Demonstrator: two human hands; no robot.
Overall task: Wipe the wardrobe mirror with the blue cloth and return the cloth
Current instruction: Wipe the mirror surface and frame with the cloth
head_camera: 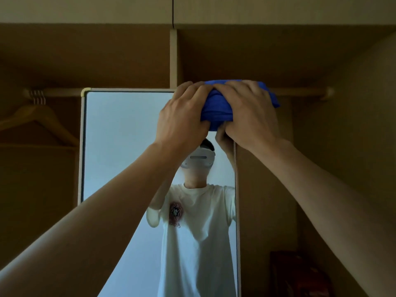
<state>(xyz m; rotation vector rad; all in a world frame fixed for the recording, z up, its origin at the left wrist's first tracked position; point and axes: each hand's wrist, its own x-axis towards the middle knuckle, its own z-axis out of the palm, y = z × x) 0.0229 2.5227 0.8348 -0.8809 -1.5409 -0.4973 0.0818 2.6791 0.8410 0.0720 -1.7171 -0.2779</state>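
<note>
The tall wardrobe mirror [120, 146] stands in a pale frame at the centre of the head view. A bunched blue cloth [218, 112] is held against its top right corner. My left hand [182, 116] grips the cloth's left side, fingers curled over its top. On the right side my right hand [248, 112] grips the cloth the same way. Both arms reach up and forward. The cloth hides the mirror's top right corner. A person in a white T-shirt and headset shows as a reflection in the glass.
A wooden hanger [40, 121] hangs on the rail [62, 92] at the left. A vertical divider [173, 58] rises above the mirror. Brown wardrobe panels surround it, and a dark red object [300, 275] sits low at the right.
</note>
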